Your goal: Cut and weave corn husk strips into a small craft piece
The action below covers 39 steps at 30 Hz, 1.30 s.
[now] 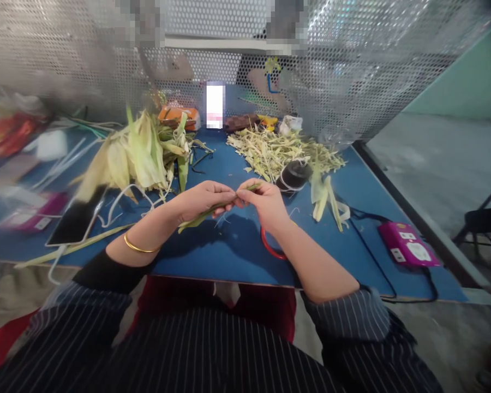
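Note:
My left hand [207,197] and my right hand [262,201] meet over the middle of the blue table, fingertips touching. Both are closed on a narrow, folded or twisted strip of green corn husk [200,218], whose loose end sticks out below my left hand. Its other end shows between the fingers of my right hand. Red-handled scissors [270,245] lie partly hidden under my right wrist. Just beyond that hand a black spool [293,176] with pale thread rests on its side. Fine thread ends show below my fingers.
Whole corn husks [141,153] are heaped at left, by a tablet-like dark slab [76,218] and white cable. Torn husk strips [265,147] form a pile at the back. A lit phone [215,103] stands before a perforated metal screen [204,22]. A magenta box [408,245] lies right.

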{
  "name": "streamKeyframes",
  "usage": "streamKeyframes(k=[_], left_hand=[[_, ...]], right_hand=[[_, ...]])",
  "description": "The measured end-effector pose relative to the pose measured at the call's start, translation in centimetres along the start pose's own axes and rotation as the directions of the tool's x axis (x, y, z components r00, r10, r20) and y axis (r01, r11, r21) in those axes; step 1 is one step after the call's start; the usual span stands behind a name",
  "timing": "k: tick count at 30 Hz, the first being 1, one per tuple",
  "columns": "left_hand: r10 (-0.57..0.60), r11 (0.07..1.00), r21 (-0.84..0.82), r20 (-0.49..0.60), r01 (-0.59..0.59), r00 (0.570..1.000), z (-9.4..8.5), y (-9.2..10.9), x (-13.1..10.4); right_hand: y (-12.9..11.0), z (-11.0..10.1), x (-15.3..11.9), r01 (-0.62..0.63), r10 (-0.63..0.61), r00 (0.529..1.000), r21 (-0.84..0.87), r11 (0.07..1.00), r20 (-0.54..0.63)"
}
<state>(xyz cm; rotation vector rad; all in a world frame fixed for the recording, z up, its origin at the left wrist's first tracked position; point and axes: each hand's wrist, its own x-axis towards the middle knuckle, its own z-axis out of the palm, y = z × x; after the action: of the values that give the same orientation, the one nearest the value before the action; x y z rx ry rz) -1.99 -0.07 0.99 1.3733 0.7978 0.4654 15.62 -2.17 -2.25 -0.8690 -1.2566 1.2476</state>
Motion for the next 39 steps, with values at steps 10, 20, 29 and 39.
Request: streamKeyframes(k=[10,20,29,39], left_hand=[[0.011,0.994,-0.106,-0.105,-0.023,0.994,0.1,0.1,0.8],[0.061,0.988,-0.125,-0.212,-0.089,0.975,0.1,0.0,0.9],[0.025,0.989,-0.137,-0.243,-0.060,0.970,0.0,0.0,0.7],[0.039,0.999,-0.001,-0.185,-0.039,0.982,-0.3,0.1,0.6]], right_hand=[[-0.2,-0.5,0.3,-0.050,0.048,0.998,0.084,0.995,0.034],[-0.2,-1.0,0.3,-0.217,0.235,0.963,-0.132,0.967,0.134],[-1.7,-1.4,0.3,0.063,-0.122,0.989,-0.494,0.867,-0.089],[-1.4,-2.2,0.7,0.162,-0.355,0.914,-0.625,0.764,-0.196]])
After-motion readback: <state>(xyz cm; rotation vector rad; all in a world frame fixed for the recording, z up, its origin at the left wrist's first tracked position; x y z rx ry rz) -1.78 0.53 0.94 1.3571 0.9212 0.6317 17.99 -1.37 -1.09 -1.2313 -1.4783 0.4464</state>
